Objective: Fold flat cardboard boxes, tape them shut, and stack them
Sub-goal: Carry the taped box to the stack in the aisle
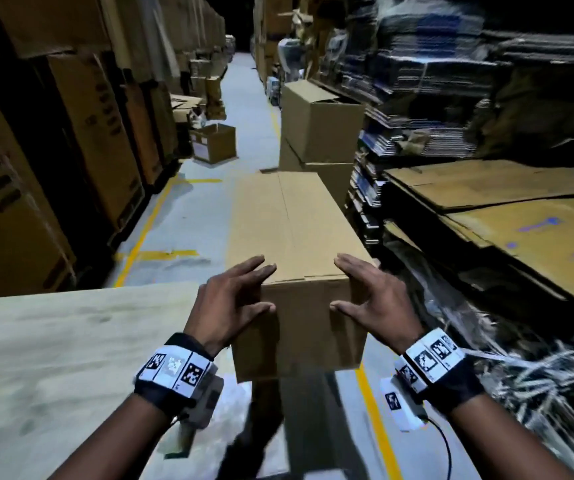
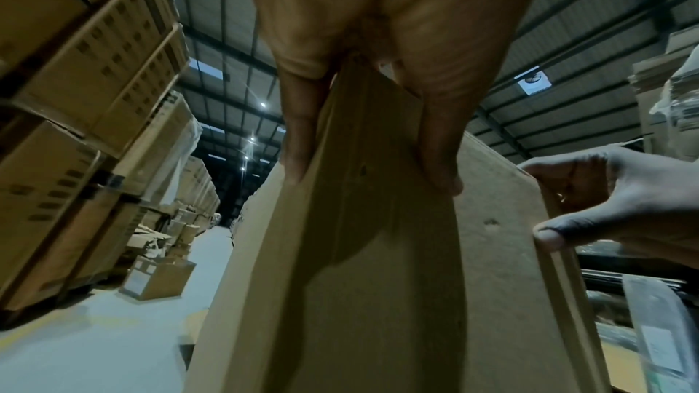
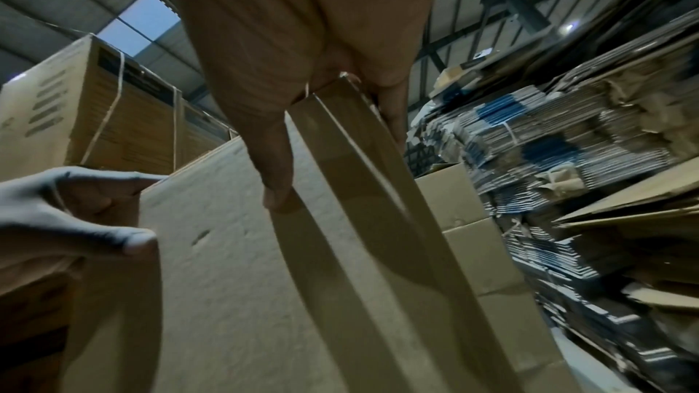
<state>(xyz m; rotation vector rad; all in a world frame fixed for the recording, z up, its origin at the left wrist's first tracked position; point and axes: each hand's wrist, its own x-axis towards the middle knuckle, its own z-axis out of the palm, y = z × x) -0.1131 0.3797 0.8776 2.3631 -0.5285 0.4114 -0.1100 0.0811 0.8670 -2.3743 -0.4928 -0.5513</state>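
The cardboard box (image 1: 296, 237) is long, assembled and closed on top, with a seam running down the middle of its upper face. It hangs in the air over the aisle floor, its near end toward the person, just past the right edge of the pale worktable (image 1: 71, 341). Whether tape already covers the seam is hard to tell in this dim, slightly smeared view.

The left hand (image 1: 230, 306) clamps the near left corner: fingers spread flat over the top face, thumb pressed against the end face. The right hand (image 1: 372, 299) mirrors it on the near right corner, fingers apart on top and thumb on the end panel. The wrist views show each palm wrapping a vertical corner edge, so the box is squeezed between the two hands rather than supported from below.

The step in hand looks like carrying the box to the stack. To do it well, keep the inward pressure even so the far end does not dip, hold the box level, and line it up squarely with the two stacked boxes (image 1: 320, 133) ahead before lowering it.

Flat cardboard sheets (image 1: 503, 216) lie piled to the right, tall cartons (image 1: 53, 150) line the left side of the aisle.
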